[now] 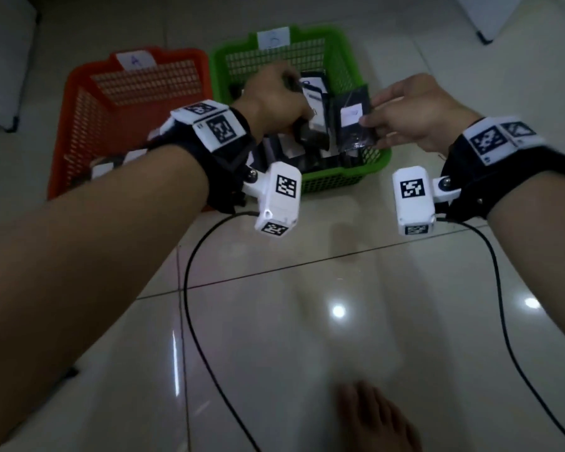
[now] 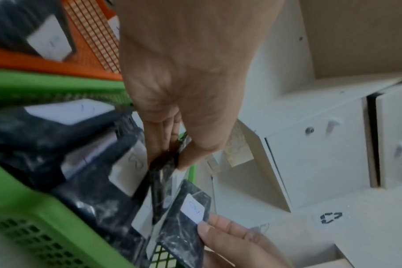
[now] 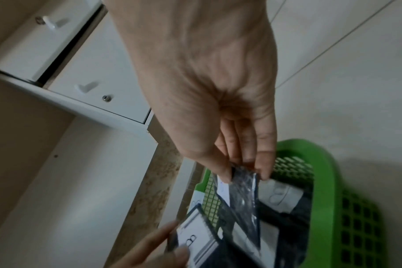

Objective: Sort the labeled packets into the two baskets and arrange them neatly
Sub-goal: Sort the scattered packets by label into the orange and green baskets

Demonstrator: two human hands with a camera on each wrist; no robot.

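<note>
The green basket point(image 1: 340, 177), tagged B, holds several black packets with white labels standing in a row. My left hand point(image 1: 287, 96) reaches into it and grips a bunch of those packets point(image 1: 312, 102); the left wrist view shows the thumb and fingers of that left hand point(image 2: 172, 156) pinching the packet tops point(image 2: 163, 183). My right hand point(image 1: 372, 110) pinches one black packet point(image 1: 353, 122) upright over the basket's right side. In the right wrist view the right hand point(image 3: 243, 174) holds this packet point(image 3: 243, 195) by its top edge. The orange basket point(image 1: 75, 93), tagged A, stands to the left.
A few labeled packets point(image 1: 111, 164) lie in the orange basket's near end, partly hidden by my left forearm. Two black cables point(image 1: 190, 288) trail over the glossy tile floor. A bare foot point(image 1: 372, 415) is at the bottom. White cabinets point(image 2: 310, 145) stand behind the baskets.
</note>
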